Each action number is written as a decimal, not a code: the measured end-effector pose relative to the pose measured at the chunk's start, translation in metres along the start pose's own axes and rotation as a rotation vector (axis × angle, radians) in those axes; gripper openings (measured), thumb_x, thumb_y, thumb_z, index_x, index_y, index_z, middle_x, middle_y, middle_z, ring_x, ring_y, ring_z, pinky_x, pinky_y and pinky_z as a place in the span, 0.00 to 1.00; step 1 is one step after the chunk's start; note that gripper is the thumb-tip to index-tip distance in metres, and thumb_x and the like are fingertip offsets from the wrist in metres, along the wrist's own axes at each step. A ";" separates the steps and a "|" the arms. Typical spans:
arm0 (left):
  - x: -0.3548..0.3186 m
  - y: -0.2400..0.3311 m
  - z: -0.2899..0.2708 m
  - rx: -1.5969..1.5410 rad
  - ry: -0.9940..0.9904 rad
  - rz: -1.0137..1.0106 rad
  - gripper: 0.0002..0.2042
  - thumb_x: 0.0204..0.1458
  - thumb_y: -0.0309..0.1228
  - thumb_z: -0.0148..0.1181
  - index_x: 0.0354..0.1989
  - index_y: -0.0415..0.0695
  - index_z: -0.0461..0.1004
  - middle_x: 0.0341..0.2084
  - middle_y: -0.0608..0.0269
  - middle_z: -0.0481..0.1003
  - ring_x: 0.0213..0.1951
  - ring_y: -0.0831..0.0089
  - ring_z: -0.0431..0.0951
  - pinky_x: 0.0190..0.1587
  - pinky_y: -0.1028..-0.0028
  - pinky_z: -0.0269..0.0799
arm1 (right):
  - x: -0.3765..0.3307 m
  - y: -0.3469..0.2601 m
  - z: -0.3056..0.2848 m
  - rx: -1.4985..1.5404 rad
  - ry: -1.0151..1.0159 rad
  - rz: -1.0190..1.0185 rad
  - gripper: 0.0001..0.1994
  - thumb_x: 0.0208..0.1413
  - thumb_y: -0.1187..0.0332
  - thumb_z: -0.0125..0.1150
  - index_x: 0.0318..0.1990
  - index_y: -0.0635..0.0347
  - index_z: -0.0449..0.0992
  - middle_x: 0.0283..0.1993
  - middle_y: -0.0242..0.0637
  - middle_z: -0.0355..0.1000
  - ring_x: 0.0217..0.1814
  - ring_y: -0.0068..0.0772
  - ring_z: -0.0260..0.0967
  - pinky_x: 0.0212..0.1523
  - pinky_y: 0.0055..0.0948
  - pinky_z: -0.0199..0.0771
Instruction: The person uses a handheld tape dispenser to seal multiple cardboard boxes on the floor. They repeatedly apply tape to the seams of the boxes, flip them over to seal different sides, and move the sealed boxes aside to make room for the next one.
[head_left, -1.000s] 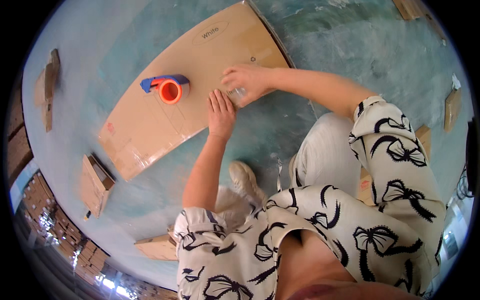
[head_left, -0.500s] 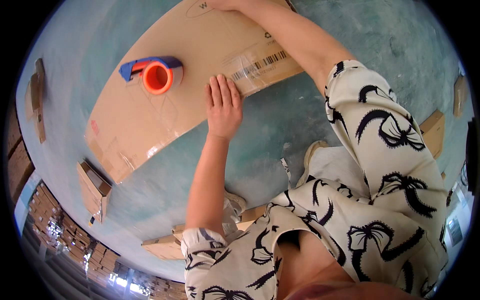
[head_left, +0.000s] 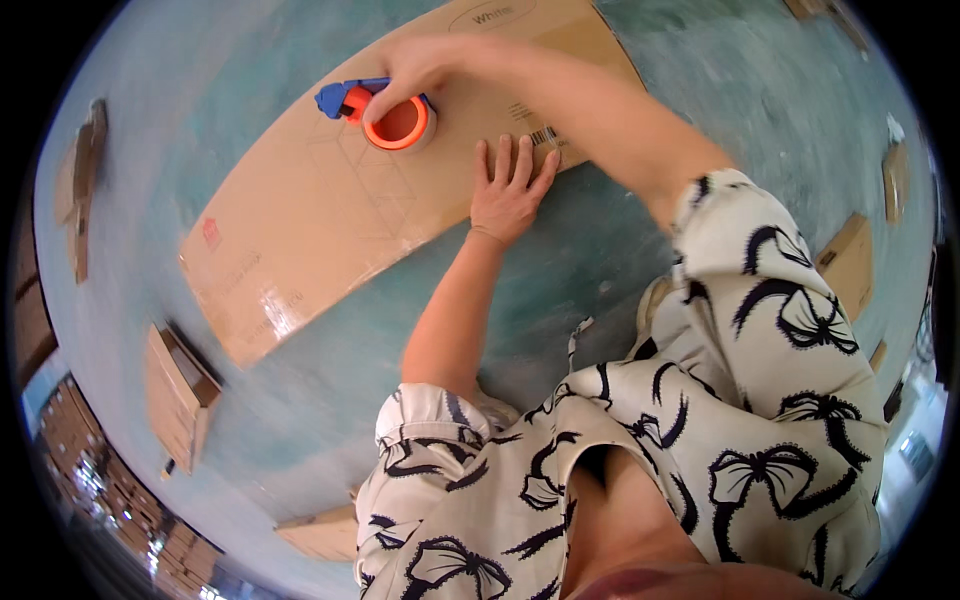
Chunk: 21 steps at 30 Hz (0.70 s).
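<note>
A long flat cardboard box (head_left: pixel 300 230) lies across the floor in front of me. On its top is a tape dispenser with a blue handle and an orange-rimmed roll (head_left: pixel 425 128). My right hand (head_left: pixel 420 68) reaches across from the right and is closed on the dispenser, its thumb over the roll's rim; its other fingers are partly hidden behind the tool. My left hand (head_left: pixel 505 200) rests flat on the box's near edge beside a barcode label (head_left: pixel 543 136), fingers spread, holding nothing.
A small open carton (head_left: pixel 180 400) stands at the left, with folded cardboard (head_left: pixel 78 190) beyond it. More cardboard (head_left: pixel 847 262) lies at the right, and another piece (head_left: pixel 322 533) is near my left side. Stacked cartons (head_left: pixel 120 490) line the lower left.
My right hand has come from the box's far side back to the tape dispenser and closed on it. The left hand's fingers have spread. The view has shifted over the box.
</note>
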<state>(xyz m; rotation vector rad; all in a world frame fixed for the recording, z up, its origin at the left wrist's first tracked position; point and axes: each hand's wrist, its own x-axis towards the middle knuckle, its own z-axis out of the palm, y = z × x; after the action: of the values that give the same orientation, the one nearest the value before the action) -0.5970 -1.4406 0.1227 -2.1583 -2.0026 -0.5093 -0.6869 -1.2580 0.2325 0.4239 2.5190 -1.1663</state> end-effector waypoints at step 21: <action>0.001 -0.004 -0.015 -0.057 0.016 0.315 0.24 0.51 0.31 0.49 0.57 0.35 0.66 0.51 0.49 0.66 0.56 0.56 0.65 0.59 0.52 0.59 | -0.086 0.031 0.043 -0.174 0.205 0.308 0.25 0.47 0.66 0.56 0.55 0.65 0.67 0.49 0.49 0.69 0.49 0.44 0.69 0.48 0.37 0.73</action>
<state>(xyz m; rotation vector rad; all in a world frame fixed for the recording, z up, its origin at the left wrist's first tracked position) -0.6030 -1.4445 0.1361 -2.4318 -1.6122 -0.5376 -0.5899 -1.2825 0.2208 0.8865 2.5759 -0.8178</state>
